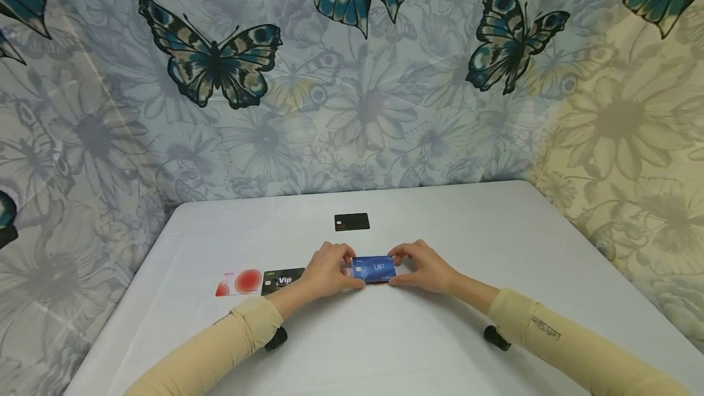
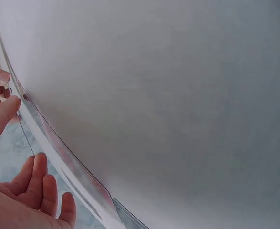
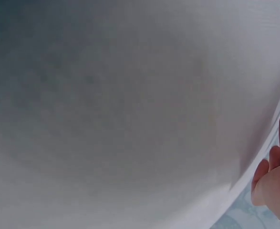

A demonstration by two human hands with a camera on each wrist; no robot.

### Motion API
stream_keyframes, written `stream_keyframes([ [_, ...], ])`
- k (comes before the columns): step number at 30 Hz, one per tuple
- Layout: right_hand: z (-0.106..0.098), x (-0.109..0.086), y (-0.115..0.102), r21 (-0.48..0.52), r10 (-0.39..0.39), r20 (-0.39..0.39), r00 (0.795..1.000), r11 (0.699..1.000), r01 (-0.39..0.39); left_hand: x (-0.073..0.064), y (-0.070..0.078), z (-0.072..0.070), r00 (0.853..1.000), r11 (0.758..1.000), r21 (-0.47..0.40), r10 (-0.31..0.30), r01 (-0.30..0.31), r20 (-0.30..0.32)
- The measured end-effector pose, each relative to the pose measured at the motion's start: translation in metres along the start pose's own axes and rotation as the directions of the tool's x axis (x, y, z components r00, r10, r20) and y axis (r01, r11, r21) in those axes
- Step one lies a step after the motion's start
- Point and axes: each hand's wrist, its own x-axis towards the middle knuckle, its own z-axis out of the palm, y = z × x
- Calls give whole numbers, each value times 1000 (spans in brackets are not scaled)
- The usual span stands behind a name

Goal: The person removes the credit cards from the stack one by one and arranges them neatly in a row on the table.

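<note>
A blue card [image 1: 374,269] printed "VIP" is held between both hands in the head view. My left hand [image 1: 328,271] pinches its left edge between thumb and fingers. At the right edge, my right hand [image 1: 426,267] grips the card the same way. A reddish strip of another card [image 1: 377,283] peeks out beneath the blue one. In the left wrist view the left hand [image 2: 25,186] has a thin card edge [image 2: 27,136] between thumb and fingers. Only part of the right hand [image 3: 275,171] enters the right wrist view, without its thumb.
Left of the hands lie a white card with red circles [image 1: 247,282] and a black "Vip" card [image 1: 275,280], partly covered by the left hand. Farther back on the white table [image 1: 467,225] is another black card [image 1: 352,222]. A patterned butterfly backdrop [image 1: 368,109] stands behind.
</note>
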Motion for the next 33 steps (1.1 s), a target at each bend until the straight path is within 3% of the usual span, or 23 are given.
stream_keyframes([
  [11, -10, -11, 12, -27, -27, 3, 1000, 999, 27, 5, 13, 7, 999, 998, 60, 5, -7, 34],
  [19, -21, -20, 26, -71, -89, -26, 996, 994, 87, 15, 22, 19, 998, 997, 81, 17, -22, 57],
  [33, -33, -30, 41, -96, -47, -30, 998, 994, 44, 32, 38, 31, 997, 991, 131, 10, -20, 79],
])
